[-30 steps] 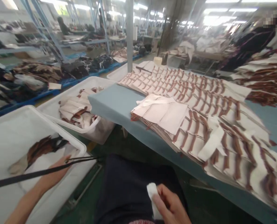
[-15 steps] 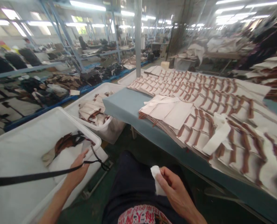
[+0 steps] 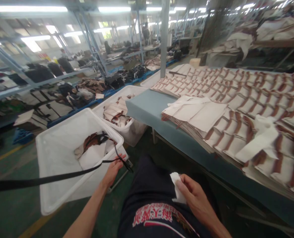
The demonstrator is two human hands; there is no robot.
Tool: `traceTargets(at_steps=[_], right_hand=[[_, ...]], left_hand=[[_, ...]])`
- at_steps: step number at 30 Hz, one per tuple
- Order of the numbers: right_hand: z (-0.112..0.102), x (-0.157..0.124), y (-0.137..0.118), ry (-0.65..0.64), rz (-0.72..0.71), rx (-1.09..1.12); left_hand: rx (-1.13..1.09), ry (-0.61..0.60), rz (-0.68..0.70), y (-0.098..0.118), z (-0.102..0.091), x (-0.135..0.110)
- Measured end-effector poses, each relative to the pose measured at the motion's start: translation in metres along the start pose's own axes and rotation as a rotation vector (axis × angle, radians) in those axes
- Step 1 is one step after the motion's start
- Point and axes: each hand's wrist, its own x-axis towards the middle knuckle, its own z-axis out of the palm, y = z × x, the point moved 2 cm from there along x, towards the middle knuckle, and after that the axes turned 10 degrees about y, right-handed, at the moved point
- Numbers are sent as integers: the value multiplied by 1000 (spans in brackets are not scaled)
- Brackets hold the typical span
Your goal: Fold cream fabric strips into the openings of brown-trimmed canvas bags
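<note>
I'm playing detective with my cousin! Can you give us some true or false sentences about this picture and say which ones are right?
1. The right hand holds a white piece. True.
2. A black strap crosses the left hand. True.
3. The table is bright red. False: it is blue-grey.
4. The white bin beside the left hand is full to the brim. False: a low pile lies toward one end.
5. Cream and brown pieces lie on the table. True.
6. Both hands rest on the table. False: neither does.
</note>
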Motion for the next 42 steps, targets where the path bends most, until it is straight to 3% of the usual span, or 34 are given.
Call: traceTargets(at_steps=[6,16,31,37,42], right_hand=[[-4,1,6,32,30,70],[0,9,24,25,98,176],[2,21,26,32,137,186],[13,29,36,36,91,236],[18,31,39,35,70,245]], left_hand=[[-138,-75,-112,-19,33,-14],[-149,-68,-184,-25,25,-31],[-10,20,-92,-29,26,-12],[56,6,-69,-31,39,-3],[103,-123,-126,-44,59,-6]])
